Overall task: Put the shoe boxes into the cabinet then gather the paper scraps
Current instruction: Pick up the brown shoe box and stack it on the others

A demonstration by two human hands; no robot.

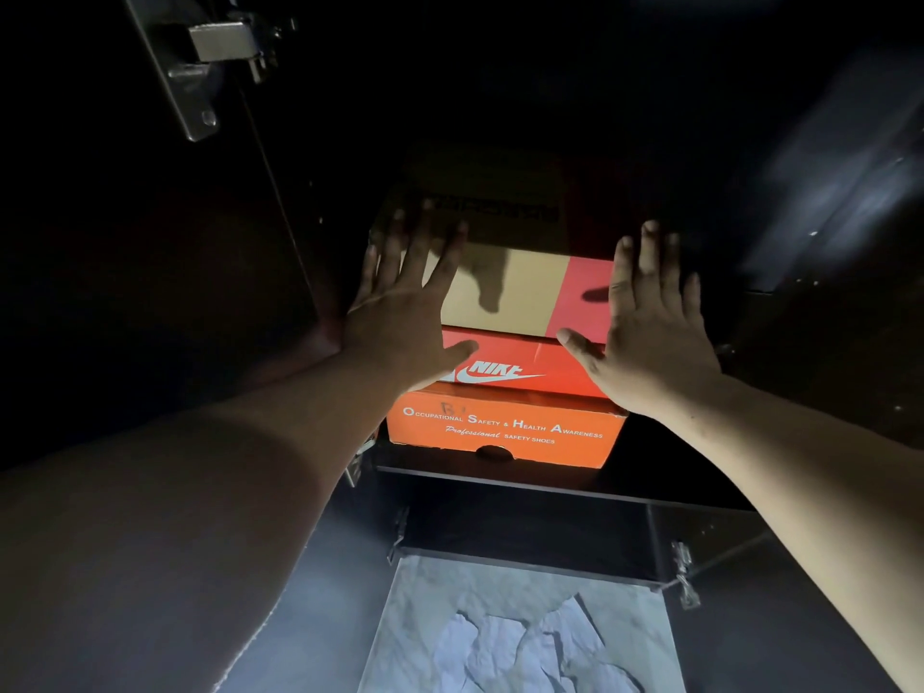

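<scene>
Orange cardboard shoe boxes are stacked on a dark cabinet shelf (550, 485): a tan-and-red lidded Nike box (515, 292) on an orange safety-shoe box (505, 432). The left hand (405, 322) and right hand (650, 337) are laid flat at the upper box's corners, fingers (650, 252) spread and straight, nothing gripped. An even push from both palms is advised, so the stack slides back squarely. Crumpled white paper scraps (525, 647) are seen on the marbled floor (425, 592) below. The cabinet's depth is lost in darkness
</scene>
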